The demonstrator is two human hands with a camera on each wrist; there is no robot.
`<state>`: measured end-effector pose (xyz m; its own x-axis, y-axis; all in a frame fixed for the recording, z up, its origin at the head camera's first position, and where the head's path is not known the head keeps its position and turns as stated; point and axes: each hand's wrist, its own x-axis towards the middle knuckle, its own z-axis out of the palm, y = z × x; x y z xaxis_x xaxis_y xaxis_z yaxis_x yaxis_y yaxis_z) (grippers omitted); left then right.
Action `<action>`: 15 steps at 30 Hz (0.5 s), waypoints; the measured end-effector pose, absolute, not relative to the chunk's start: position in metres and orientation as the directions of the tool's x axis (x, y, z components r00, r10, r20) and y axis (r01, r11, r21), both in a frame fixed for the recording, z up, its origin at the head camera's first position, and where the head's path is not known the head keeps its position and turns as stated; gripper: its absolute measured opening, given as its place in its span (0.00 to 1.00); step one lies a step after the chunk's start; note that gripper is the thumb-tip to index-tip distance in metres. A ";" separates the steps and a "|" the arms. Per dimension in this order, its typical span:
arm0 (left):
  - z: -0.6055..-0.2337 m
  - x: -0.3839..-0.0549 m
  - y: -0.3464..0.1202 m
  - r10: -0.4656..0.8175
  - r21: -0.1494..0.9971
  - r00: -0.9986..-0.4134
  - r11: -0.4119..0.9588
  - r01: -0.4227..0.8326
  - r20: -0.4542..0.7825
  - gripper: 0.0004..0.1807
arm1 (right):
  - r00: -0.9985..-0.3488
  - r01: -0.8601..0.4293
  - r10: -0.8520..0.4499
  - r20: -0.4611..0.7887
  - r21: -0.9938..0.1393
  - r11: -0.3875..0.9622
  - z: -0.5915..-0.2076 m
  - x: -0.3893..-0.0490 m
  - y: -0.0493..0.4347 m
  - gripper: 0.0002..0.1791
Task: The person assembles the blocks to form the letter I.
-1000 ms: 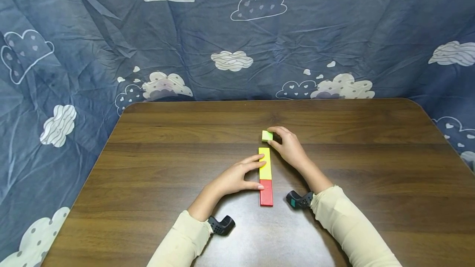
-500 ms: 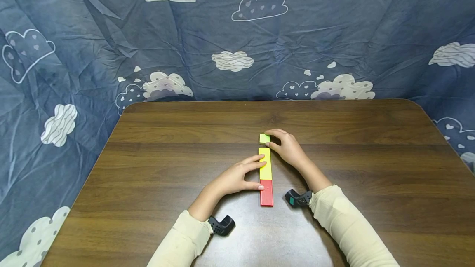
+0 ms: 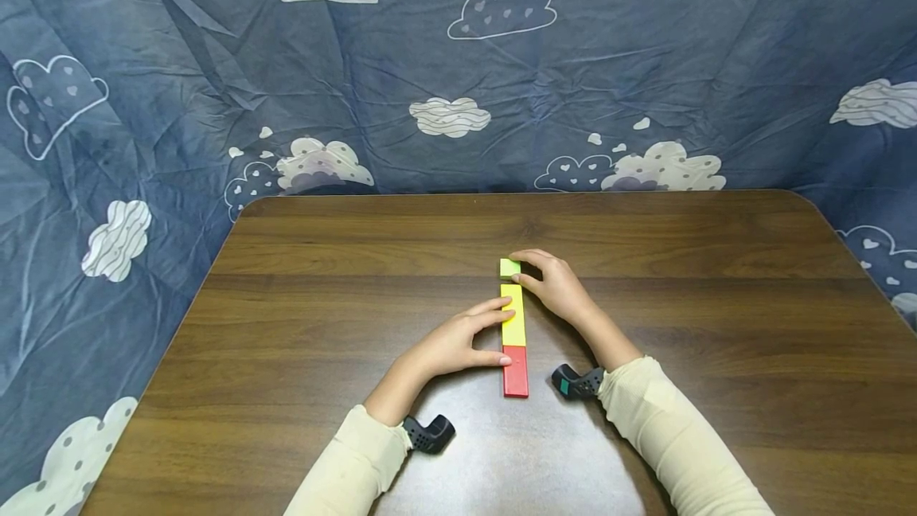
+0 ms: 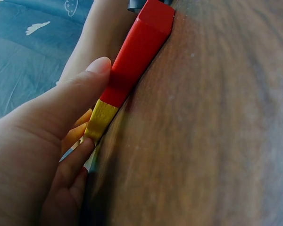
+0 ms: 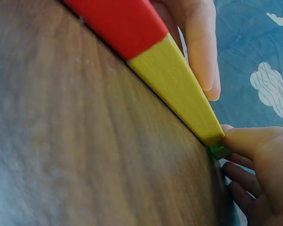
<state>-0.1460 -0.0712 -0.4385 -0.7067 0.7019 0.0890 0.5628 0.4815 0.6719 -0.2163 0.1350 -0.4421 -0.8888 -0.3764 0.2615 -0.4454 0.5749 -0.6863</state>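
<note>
A red block (image 3: 515, 377) and a yellow block (image 3: 513, 333) lie end to end on the table, forming one straight strip. My left hand (image 3: 453, 342) reaches in from the left with fingers fairly straight. Its thumb touches the red block and two fingertips rest on the yellow one. Beyond the yellow block's far end, my right hand (image 3: 557, 285) pinches a small green block (image 3: 509, 267) between thumb and fingers. A narrow gap shows between green and yellow in the head view. In the right wrist view the green block (image 5: 220, 151) is mostly hidden behind the yellow block.
The brown wooden table (image 3: 322, 261) has rounded far corners. Behind it hangs a blue cloth (image 3: 401, 54) with white clouds. A black wrist camera (image 3: 430, 435) sits at the left wrist and another black wrist camera (image 3: 575, 383) at the right.
My right hand has moved the green block left and slightly nearer, in line with the yellow block's far end. The left hand and the red and yellow blocks stay in place.
</note>
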 end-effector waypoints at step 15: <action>-0.440 -0.147 -0.071 0.677 0.681 -0.725 0.472 0.560 0.127 0.35 | -0.892 -0.439 -0.370 0.259 -0.690 0.576 -0.435 -0.213 0.136 0.20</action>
